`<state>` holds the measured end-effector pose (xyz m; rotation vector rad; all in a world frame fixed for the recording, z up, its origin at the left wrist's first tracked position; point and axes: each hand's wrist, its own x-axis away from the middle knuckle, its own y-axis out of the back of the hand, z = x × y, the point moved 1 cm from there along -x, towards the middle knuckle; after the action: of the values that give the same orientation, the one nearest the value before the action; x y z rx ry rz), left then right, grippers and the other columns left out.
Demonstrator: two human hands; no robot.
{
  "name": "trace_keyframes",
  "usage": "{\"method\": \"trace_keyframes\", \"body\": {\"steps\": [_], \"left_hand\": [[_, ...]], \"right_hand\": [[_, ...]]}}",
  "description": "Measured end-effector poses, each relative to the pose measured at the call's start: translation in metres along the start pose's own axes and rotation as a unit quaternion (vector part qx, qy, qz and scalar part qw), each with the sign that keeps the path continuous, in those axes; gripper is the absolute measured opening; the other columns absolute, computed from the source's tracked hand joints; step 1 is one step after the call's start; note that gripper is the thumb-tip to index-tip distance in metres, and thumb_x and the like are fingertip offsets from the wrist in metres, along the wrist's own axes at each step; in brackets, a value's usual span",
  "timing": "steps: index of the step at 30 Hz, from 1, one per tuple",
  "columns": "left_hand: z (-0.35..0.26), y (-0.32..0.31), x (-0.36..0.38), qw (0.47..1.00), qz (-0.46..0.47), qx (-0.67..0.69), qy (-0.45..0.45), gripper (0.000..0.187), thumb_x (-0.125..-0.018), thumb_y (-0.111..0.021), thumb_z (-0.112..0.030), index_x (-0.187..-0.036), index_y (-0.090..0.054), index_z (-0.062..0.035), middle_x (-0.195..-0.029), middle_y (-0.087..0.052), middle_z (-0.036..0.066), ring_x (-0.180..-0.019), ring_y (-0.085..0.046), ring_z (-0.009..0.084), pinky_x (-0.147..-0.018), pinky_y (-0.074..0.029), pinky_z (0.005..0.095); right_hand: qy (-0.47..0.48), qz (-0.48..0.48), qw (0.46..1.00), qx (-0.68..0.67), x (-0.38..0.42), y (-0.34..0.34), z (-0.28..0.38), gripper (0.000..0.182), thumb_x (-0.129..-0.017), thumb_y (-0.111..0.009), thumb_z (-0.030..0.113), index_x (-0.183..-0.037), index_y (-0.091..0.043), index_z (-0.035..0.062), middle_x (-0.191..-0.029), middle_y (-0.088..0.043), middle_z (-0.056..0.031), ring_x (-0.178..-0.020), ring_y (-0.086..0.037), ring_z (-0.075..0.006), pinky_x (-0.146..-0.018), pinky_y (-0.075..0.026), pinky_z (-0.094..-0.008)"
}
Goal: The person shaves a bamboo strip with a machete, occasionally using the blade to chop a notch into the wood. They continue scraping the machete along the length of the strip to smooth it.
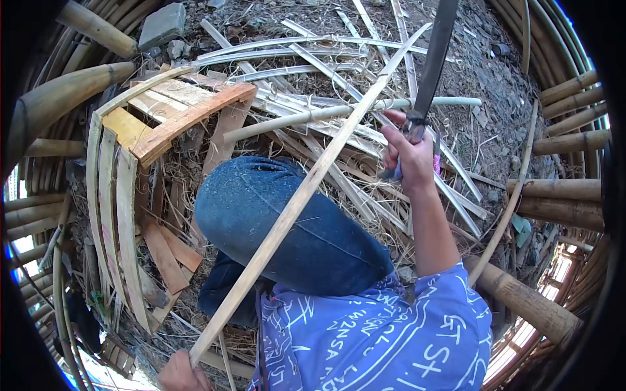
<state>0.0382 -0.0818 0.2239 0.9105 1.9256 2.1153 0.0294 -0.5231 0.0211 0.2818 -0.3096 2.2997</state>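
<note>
A long flat bamboo strip [297, 202] runs diagonally across my bent knee, from the lower left up to the top centre. Its lower end is gripped in my left hand [181, 373], closed round it. My right hand [411, 153], to the right of the strip, is closed round the handle of a long dark blade [435, 58] that points upward. Blade and strip are apart. Just past my right hand lies a pale round pole [313, 115], which passes beneath the strip.
At the left stands a wooden crate [176, 130] with curved-looking slats. Split bamboo pieces [339, 78] and shavings litter the ground ahead. A grey block [162, 26] lies at the upper left. Thick bamboo poles [531, 300] flank both sides.
</note>
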Motion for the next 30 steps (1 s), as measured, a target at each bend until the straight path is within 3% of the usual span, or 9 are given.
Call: {"method": "trace_keyframes", "body": {"steps": [3, 7, 9, 12, 17, 20, 23, 27, 30], "left_hand": [[0.001, 0.004, -0.002, 0.999, 0.031, -0.003, 0.018, 0.016, -0.085, -0.058, -0.011, -0.096, -0.061, 0.0006, -0.071, -0.057, 0.021, -0.060, -0.056, 0.0389, -0.053, -0.044, 0.0446], [-0.005, 0.005, -0.002, 0.995, 0.071, -0.030, 0.064, 0.017, -0.084, -0.058, -0.011, -0.097, -0.061, 0.0006, -0.070, -0.057, 0.022, -0.061, -0.056, 0.0393, -0.054, -0.045, 0.0448], [-0.004, 0.001, -0.002, 1.000, 0.006, -0.001, 0.017, 0.017, -0.083, -0.059, -0.008, -0.099, -0.061, -0.0013, -0.070, -0.056, 0.022, -0.061, -0.056, 0.0392, -0.055, -0.045, 0.0449], [-0.007, 0.003, -0.004, 0.999, 0.019, 0.010, 0.031, 0.019, -0.082, -0.059, -0.006, -0.100, -0.061, -0.0027, -0.070, -0.056, 0.023, -0.061, -0.056, 0.0394, -0.054, -0.045, 0.0449], [-0.007, 0.003, -0.005, 0.998, 0.044, 0.010, 0.047, 0.022, -0.080, -0.060, -0.006, -0.102, -0.061, -0.0025, -0.071, -0.057, 0.023, -0.062, -0.057, 0.0397, -0.054, -0.045, 0.0449], [-0.002, -0.001, -0.005, 0.999, 0.026, 0.022, 0.025, 0.023, -0.080, -0.061, -0.006, -0.102, -0.062, -0.0026, -0.070, -0.057, 0.023, -0.061, -0.057, 0.0397, -0.054, -0.045, 0.0450], [-0.001, -0.001, -0.007, 0.999, 0.021, 0.024, 0.024, 0.024, -0.079, -0.061, -0.006, -0.103, -0.062, -0.0023, -0.069, -0.057, 0.023, -0.061, -0.057, 0.0396, -0.054, -0.046, 0.0451], [-0.002, -0.001, -0.007, 0.999, 0.020, 0.029, 0.026, 0.024, -0.079, -0.063, -0.007, -0.103, -0.063, -0.0021, -0.067, -0.056, 0.022, -0.058, -0.056, 0.0389, -0.052, -0.045, 0.0451], [0.000, -0.006, -0.006, 1.000, 0.004, 0.012, 0.005, 0.025, -0.079, -0.064, -0.008, -0.103, -0.064, -0.0031, -0.064, -0.055, 0.022, -0.056, -0.056, 0.0381, -0.051, -0.045, 0.0447]], "right_hand": [[0.037, -0.030, 0.995, 0.083, -0.006, -0.015, 0.020, 0.040, -0.078, -0.075, 0.016, -0.113, -0.063, -0.0005, -0.053, -0.051, 0.0029, -0.041, -0.044, -0.0040, -0.039, -0.035, -0.0203], [0.060, 0.000, 0.990, 0.125, -0.015, -0.017, 0.017, 0.032, -0.079, -0.075, 0.016, -0.104, -0.065, -0.0016, -0.053, -0.053, 0.0029, -0.042, -0.046, -0.0035, -0.039, -0.034, -0.0205], [0.076, 0.020, 0.990, 0.120, -0.017, -0.019, 0.008, 0.024, -0.080, -0.074, 0.016, -0.094, -0.065, -0.0013, -0.055, -0.054, 0.0021, -0.043, -0.047, -0.0039, -0.039, -0.035, -0.0208], [0.060, 0.045, 0.994, 0.084, -0.016, -0.028, 0.002, 0.021, -0.080, -0.075, 0.015, -0.080, -0.062, -0.0010, -0.059, -0.057, -0.0003, -0.044, -0.049, -0.0043, -0.038, -0.039, -0.0208], [0.092, 0.020, 0.993, 0.070, -0.010, -0.024, -0.003, 0.017, -0.081, -0.073, 0.011, -0.084, -0.063, -0.0018, -0.060, -0.057, -0.0001, -0.044, -0.048, -0.0041, -0.038, -0.037, -0.0202], [0.127, -0.067, 0.981, 0.133, -0.005, -0.026, 0.017, 0.021, -0.079, -0.075, 0.012, -0.090, -0.063, -0.0019, -0.062, -0.058, 0.0014, -0.046, -0.048, -0.0035, -0.040, -0.035, -0.0197], [0.192, -0.089, 0.956, 0.204, -0.016, -0.022, 0.014, 0.023, -0.079, -0.075, 0.012, -0.093, -0.062, -0.0015, -0.064, -0.058, 0.0017, -0.049, -0.049, -0.0036, -0.042, -0.036, -0.0198], [0.123, -0.036, 0.984, 0.123, -0.015, -0.030, 0.022, 0.019, -0.079, -0.074, 0.012, -0.088, -0.062, 0.0002, -0.066, -0.059, 0.0010, -0.050, -0.050, -0.0036, -0.042, -0.038, -0.0187], [0.138, -0.025, 0.985, 0.097, -0.015, -0.035, 0.011, 0.018, -0.079, -0.075, 0.011, -0.087, -0.063, 0.0006, -0.065, -0.059, 0.0006, -0.049, -0.050, -0.0031, -0.041, -0.038, -0.0185]]}}
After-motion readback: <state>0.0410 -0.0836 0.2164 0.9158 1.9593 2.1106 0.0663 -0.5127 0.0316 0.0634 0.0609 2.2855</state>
